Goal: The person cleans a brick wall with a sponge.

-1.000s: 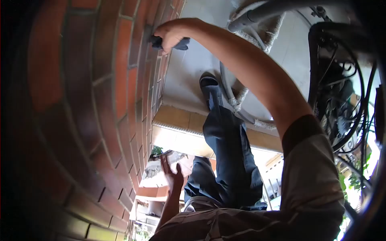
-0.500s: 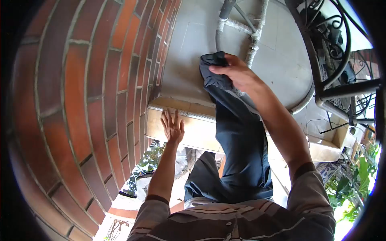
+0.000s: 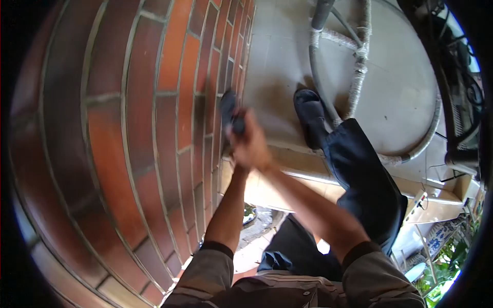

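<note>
Both my hands meet low beside the brick wall, blurred by motion. My right hand (image 3: 255, 146) is closed around a bunched dark cloth (image 3: 238, 124). Part of the dark grey material shows beyond the fingers, close to the wall. My left hand (image 3: 240, 155) is just behind and partly under the right one; its fingers are hidden and smeared. To the right of the hands, my foot in a dark shoe (image 3: 310, 118) stands on the grey tiled floor (image 3: 277, 66).
The red-brown brick wall (image 3: 138, 128) rises along the left. A pale step edge (image 3: 292, 159) runs below the hands. A metal frame wrapped in light material (image 3: 357, 77) stands beyond the shoe. Dark metal furniture (image 3: 459, 102) is at the right, with green plants (image 3: 447, 264) below.
My right hand has moved left with the dark cloth, off the shoe, to the wall. My left hand has come up from the step edge to meet it. The view has shifted.
</note>
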`<act>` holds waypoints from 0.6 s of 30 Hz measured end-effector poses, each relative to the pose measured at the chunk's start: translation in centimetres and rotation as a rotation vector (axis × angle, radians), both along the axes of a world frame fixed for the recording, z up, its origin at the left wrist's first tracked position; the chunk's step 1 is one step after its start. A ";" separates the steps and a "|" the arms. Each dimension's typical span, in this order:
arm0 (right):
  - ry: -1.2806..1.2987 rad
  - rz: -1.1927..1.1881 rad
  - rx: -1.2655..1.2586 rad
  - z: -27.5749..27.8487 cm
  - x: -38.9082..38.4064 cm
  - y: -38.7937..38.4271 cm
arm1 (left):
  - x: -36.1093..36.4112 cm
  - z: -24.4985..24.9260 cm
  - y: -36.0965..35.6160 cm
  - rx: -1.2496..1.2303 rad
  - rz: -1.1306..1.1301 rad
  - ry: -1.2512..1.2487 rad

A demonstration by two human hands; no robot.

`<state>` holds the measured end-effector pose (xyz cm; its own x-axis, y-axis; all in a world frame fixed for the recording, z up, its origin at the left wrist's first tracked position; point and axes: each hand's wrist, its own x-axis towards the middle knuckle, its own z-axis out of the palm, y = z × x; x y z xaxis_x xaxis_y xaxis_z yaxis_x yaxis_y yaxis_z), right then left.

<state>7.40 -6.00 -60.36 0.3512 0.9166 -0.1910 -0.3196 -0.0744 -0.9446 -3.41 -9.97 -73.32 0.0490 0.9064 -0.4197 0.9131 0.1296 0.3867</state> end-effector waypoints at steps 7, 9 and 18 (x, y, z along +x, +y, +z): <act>-0.154 0.002 0.174 1.7 -3.7 10.5 | -3.1 -2.5 -0.1 0.066 -0.460 -0.051; -0.078 -0.129 0.258 1.7 1.6 19.0 | -3.2 -4.3 -0.6 0.037 -0.419 0.030; -0.552 0.216 0.693 3.0 -8.3 4.4 | -2.1 -2.6 0.3 0.114 -0.389 0.130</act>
<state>-0.90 -1.62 -57.35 0.0368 0.8197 0.5716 0.1463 0.5614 -0.8145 -5.50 -9.71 -75.96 0.3499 0.8718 -0.3427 0.9276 -0.2713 0.2570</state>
